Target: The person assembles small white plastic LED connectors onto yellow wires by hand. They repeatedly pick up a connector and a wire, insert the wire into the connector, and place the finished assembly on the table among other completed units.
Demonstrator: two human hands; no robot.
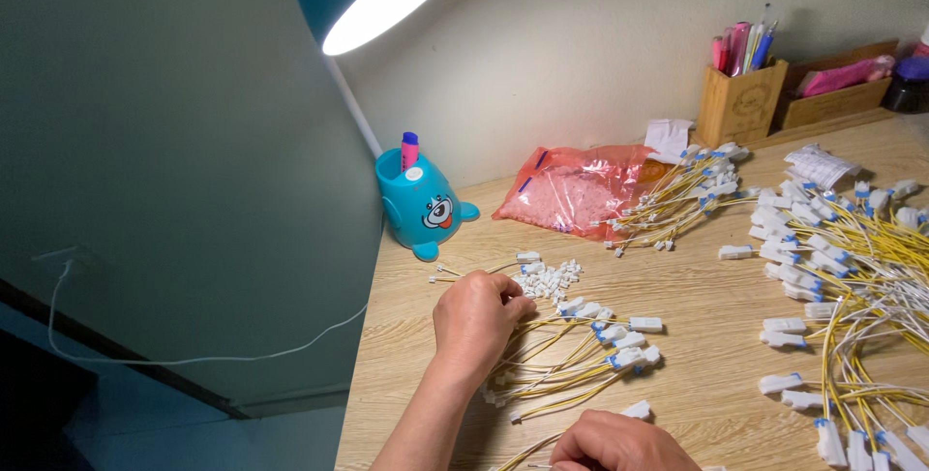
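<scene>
While the left hand pinches at the small white connectors beside the yellow wire bundle, w/ right hand curled on a wire near the desk edge, best pick one pc at a time.

Bare desk between wire bundles — cable heap blocks right.

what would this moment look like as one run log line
left hand: grip closed on yellow wires | right hand: curled on desk, contents hidden | beside: small white connectors, pink bag
</scene>
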